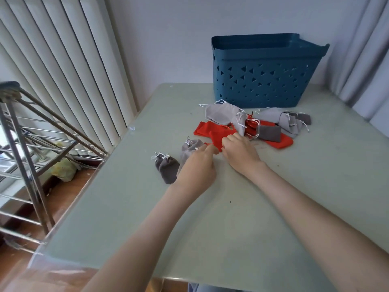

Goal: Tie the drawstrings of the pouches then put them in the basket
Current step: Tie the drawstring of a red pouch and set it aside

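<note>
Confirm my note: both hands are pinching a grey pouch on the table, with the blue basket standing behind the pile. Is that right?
No. The head view shows the left hand and right hand pinching a red pouch, not grey. The rest holds.

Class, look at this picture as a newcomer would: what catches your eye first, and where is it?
The blue basket stands at the far edge of the table. Just before it lies a heap of red and grey pouches. Nearer, the left hand and right hand pinch a red pouch.
</note>
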Tool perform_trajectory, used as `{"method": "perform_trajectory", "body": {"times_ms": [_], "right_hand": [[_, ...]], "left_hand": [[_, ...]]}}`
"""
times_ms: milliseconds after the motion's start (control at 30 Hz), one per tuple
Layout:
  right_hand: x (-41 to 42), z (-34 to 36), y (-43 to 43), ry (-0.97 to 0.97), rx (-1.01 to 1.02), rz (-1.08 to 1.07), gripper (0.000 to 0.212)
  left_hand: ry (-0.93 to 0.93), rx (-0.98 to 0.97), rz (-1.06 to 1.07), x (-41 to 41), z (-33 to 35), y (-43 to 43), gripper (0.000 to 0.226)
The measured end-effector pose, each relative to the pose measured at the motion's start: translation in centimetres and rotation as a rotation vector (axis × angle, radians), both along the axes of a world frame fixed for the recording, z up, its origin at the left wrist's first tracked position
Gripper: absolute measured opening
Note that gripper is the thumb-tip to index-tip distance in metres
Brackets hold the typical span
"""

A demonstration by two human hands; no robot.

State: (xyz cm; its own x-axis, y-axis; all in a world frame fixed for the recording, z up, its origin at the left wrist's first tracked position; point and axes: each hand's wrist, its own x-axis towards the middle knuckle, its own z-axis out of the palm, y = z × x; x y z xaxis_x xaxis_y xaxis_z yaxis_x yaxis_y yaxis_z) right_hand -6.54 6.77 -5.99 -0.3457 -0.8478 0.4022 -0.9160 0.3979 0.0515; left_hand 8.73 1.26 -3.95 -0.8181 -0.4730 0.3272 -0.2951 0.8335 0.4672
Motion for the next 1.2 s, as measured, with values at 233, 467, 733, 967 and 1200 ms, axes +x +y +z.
{"method": "perform_trajectory", "body": {"times_ms": [233, 467, 733, 967, 1200], "right_hand": [[1.2, 2.1, 3.1, -0.554, -0.394, 0.013, 0.012], [3.3, 2.2, 10.3, -1.216, -0.436, 0.313, 0.008], [2.4, 0.7, 8.9, -1.669, -0.904, 0.097, 0.038], [2.3, 0.7, 9.8, -1.515, -0.594, 0.231, 0.023], [2.5, 0.5, 9.8, -1.300, -0.448, 0.097, 0.019]], "left_hand": [[0.141, 1.190, 0.048, 0.8, 2.2, 1.6, 0.045], [0.228, 1.544, 0.027, -1.0, 1.8, 3.2, 0.036], [0.281, 1.465, -0.263, -1.2, 0.2, 5.0, 0.030], [0.231, 1.417, 0.020, -1.9, 0.1, 3.7, 0.039], [0.337, 1.316, -0.080, -1.3, -0.3, 3.2, 0.030]]}}
